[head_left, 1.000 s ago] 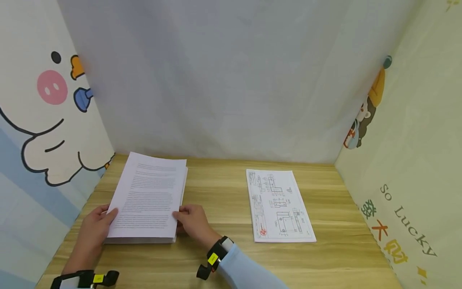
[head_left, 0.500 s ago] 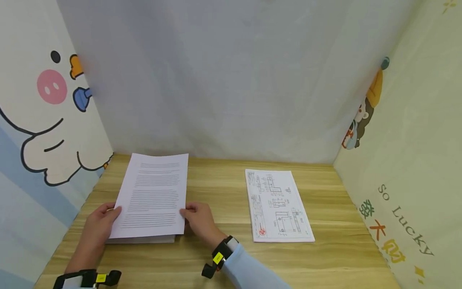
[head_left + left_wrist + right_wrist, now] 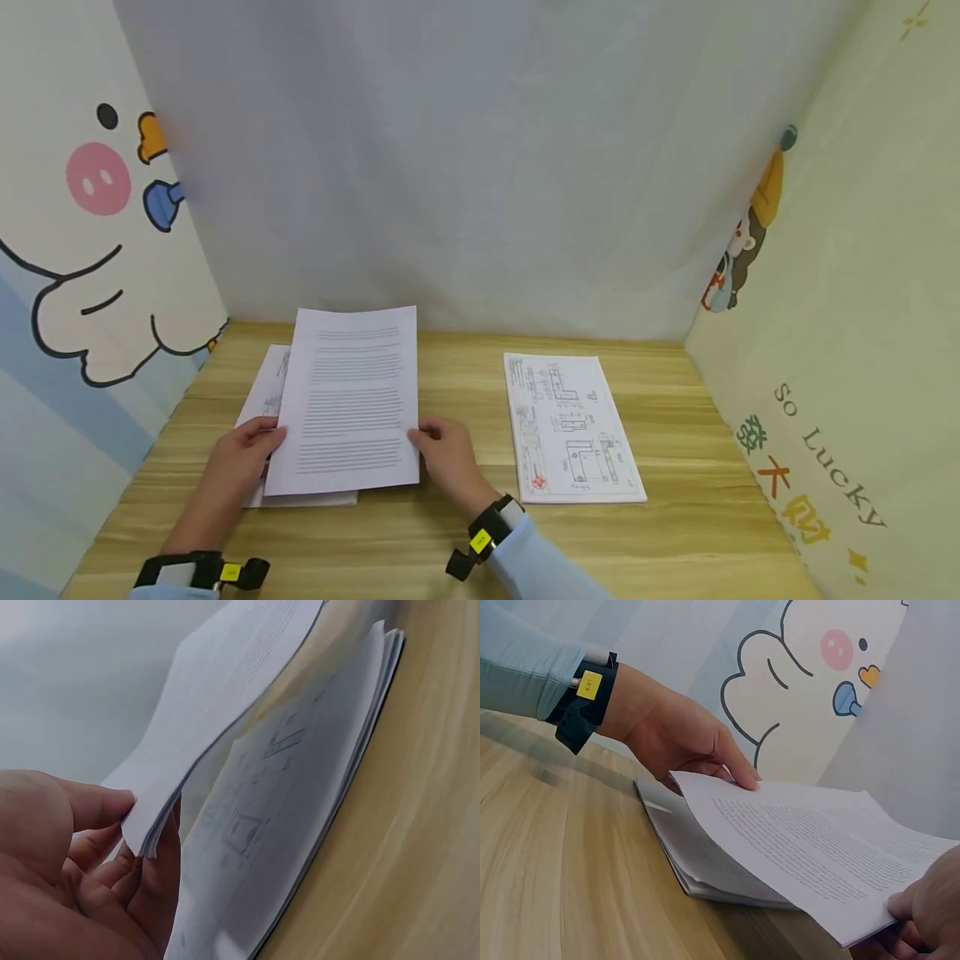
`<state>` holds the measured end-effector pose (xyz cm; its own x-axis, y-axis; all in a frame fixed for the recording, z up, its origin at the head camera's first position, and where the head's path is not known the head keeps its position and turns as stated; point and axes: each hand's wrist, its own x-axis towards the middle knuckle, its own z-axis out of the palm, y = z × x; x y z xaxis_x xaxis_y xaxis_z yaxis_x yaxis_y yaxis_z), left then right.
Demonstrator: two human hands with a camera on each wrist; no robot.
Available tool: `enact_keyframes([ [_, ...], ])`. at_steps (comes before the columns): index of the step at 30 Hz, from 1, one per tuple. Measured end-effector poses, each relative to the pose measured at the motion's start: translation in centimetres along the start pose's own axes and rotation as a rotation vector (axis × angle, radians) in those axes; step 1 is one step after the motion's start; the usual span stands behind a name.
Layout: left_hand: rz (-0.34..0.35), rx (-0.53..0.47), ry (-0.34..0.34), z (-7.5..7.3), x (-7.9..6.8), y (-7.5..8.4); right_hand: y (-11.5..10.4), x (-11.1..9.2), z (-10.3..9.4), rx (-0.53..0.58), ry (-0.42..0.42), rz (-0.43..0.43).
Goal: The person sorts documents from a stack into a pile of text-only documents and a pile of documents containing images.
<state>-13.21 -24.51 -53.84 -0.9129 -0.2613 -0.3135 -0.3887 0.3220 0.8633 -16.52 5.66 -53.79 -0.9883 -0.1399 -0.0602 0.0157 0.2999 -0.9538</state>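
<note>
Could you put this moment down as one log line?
left hand: pinches text sheets | right hand: pinches opposite edge | sheets: held partly over lower drawing pile | other drawing pile: on table, untouched

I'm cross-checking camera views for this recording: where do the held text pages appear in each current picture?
Head: held text pages just left of centre.
Left wrist: upper middle, slanting up rightward.
Right wrist: lower right.
Shared landmark: the left hand, gripping their edge in all three.
</note>
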Motion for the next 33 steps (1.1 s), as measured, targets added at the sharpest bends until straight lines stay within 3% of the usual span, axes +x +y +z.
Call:
enact_keyframes([
  [10,0.128,0.012,-0.064,4.0,0.1,1.4,1.6,-0.5,-4.0,-0.106,0.095,-0.046],
  [17,0.16,-0.002,-0.108,6.5,0.3,2.5,1.9,-1.4,-6.5,-0.164,0.173,-0.014],
  [26,0.238,0.025,-0.115,9.2,0.3,3.6,2.7,-2.5,-8.7,-0.2,0.28,-0.048],
  [33,0.276,0.042,-0.1,10.5,0.2,4.0,3.4,-2.7,-9.5,-0.227,0.337,-0.049],
])
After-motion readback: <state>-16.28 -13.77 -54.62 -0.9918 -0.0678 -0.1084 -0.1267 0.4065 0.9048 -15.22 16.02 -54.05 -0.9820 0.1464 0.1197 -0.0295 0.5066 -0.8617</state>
